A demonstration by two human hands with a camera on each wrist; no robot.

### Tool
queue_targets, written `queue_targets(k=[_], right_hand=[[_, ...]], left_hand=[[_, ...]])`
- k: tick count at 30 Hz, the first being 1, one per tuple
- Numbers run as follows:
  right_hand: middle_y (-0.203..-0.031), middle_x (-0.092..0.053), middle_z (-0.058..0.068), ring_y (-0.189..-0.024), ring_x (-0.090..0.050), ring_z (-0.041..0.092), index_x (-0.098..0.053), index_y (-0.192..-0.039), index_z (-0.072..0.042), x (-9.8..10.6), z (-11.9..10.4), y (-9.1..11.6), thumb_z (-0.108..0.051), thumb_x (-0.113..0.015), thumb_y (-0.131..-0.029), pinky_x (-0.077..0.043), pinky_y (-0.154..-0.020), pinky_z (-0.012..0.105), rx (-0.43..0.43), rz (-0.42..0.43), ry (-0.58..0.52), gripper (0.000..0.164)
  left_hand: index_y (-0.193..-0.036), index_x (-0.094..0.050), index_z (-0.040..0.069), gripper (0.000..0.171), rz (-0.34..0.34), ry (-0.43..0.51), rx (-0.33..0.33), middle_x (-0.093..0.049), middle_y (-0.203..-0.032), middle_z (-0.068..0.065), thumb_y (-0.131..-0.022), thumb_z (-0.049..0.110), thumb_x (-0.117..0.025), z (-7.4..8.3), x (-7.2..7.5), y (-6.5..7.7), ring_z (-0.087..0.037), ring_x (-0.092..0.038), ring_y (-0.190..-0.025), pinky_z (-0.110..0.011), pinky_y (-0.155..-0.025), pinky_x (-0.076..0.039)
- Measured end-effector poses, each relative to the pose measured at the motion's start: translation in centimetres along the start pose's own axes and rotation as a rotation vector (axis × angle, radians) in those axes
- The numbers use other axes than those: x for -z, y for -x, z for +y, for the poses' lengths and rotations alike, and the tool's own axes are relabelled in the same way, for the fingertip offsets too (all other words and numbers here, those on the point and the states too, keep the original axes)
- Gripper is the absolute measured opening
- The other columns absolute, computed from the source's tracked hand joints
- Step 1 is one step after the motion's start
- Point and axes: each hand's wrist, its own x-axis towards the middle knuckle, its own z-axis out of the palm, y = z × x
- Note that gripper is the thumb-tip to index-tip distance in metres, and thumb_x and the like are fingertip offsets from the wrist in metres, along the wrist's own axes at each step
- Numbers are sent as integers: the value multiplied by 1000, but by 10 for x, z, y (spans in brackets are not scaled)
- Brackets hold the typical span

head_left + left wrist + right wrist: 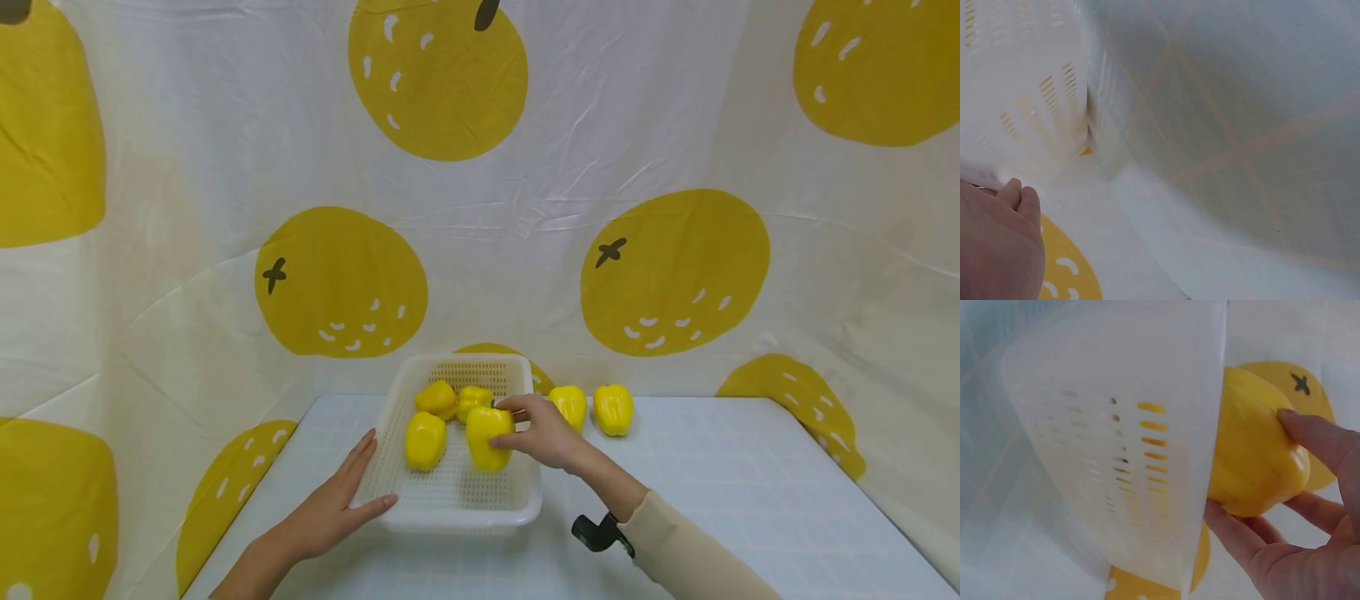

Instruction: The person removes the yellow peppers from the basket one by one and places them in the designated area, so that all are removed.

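A yellow bell pepper [490, 438] is pinched between the thumb and fingers of my right hand [546, 432], at the right side of a white plastic basket [461, 518]. In the right wrist view the pepper [1259, 447] shows above the rim, partly hidden by the basket wall [1116, 450]. Several other yellow bell peppers [426, 441] lie inside the basket. My left hand [333, 504] rests against the basket's left side with fingers extended and the thumb over the rim. The left wrist view shows that hand [1000, 240] beside the slotted wall.
Two more yellow bell peppers, a nearer-left one [568, 407] and a right one [613, 409], stand on the table right of the basket. A pale checked cloth covers the table [720, 500]. Behind hangs a white curtain [510, 225] printed with yellow fruit.
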Motion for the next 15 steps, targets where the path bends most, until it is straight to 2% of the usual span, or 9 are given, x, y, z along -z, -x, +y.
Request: queue_targets(k=[6,15], right_hand=[[-136,-63,4,-124,-60,33,-66,-133,-12,17,1,6,-32,-83,-87,-57,-95,49,-25,41,9,53],[-138,-62,11,-124,-61,37,-60,-139,-5,44,12,14,-29,-83,-88,-59,-91,43,-6,85,18,61]], left_hand=[[-166,-10,13,106,-8,4,22,1,-173,-5,-92,72,-56,-1,0,-2,-36,-13,-157,-65,-120,-21],[-166,-10,12,107,-2,6,33,0,-173,-5,-91,72,-57,-1,-1,-2,-37,-15,-156,-65,-119,-21]])
